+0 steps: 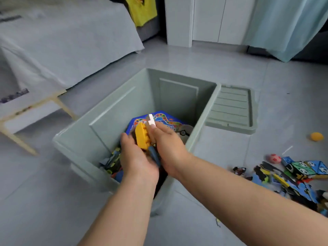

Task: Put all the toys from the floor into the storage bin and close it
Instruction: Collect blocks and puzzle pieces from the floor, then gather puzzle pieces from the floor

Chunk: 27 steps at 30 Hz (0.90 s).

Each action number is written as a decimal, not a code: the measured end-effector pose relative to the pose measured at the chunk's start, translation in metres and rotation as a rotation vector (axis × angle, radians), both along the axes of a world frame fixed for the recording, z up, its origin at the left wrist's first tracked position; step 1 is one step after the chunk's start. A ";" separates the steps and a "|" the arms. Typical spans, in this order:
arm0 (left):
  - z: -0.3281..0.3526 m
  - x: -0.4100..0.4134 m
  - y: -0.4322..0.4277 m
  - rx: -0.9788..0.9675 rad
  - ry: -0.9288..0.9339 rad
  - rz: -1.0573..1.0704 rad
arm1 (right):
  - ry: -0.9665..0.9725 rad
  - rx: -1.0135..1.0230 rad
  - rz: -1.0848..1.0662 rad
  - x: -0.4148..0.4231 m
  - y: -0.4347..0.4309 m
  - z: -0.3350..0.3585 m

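Both hands hover over the open storage bin point(122, 107). The left hand point(137, 158) curls around a yellow block point(141, 136); the right hand point(167, 145) grips a white piece point(151, 120). The lid point(230, 110) lies beside the bin's right wall. Puzzle pieces point(287, 180), a pink ball point(275, 158) and an orange ball point(316, 136) sit at the floor's right edge.

Matt, smooth sage-green plastic storage bin point(113, 110) on a glossy grey tiled floor point(221, 55); shiny yellow plastic studded block point(141, 137); pale bare-wood frame point(58, 101); grey cloth bedcover point(62, 41).
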<state>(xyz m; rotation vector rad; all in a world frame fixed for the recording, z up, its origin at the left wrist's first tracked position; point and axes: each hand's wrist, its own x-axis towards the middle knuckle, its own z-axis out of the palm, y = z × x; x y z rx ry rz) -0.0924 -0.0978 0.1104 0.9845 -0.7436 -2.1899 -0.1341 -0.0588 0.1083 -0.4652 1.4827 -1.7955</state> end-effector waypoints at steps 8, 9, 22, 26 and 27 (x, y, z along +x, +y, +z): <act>-0.002 0.014 -0.015 -0.143 -0.056 -0.106 | -0.202 0.016 0.009 -0.017 0.038 -0.011; 0.003 0.009 -0.007 -0.146 -0.014 -0.127 | -0.139 -0.005 -0.008 -0.026 0.057 -0.007; -0.098 -0.024 0.124 0.160 -0.260 -0.778 | 0.675 1.105 0.490 -0.044 0.240 -0.226; -0.154 -0.023 0.118 0.187 -0.484 -0.690 | 0.919 1.094 0.383 -0.027 0.211 -0.254; -0.166 -0.022 0.117 0.189 -0.524 -0.659 | 1.007 1.052 0.352 -0.029 0.210 -0.262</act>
